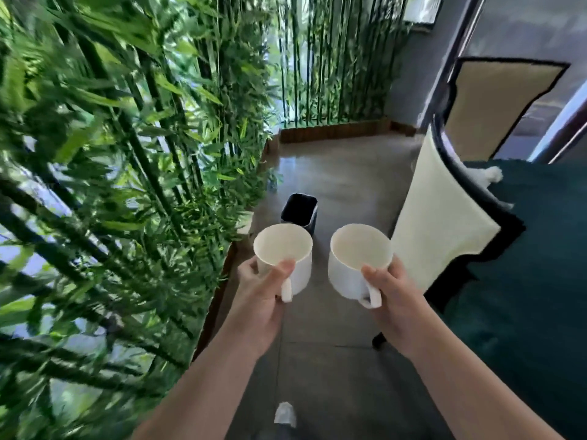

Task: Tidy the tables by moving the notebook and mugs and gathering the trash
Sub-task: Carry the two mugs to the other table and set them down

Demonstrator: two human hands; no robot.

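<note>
I hold two white mugs upright over a grey floor, both empty inside. My left hand (260,290) grips the left mug (283,249) with the thumb on its rim above the handle. My right hand (390,293) grips the right mug (359,258) the same way, its handle pointing toward me. The mugs sit side by side, a small gap between them. No notebook or trash shows in the head view.
A black bin (300,211) stands on the floor just beyond the mugs. Dense bamboo plants (111,185) in a wooden planter fill the left side. On the right is a dark-framed chair with a cream cushion (438,223) beside a dark green cloth-covered table (533,281). My shoe (285,414) shows below.
</note>
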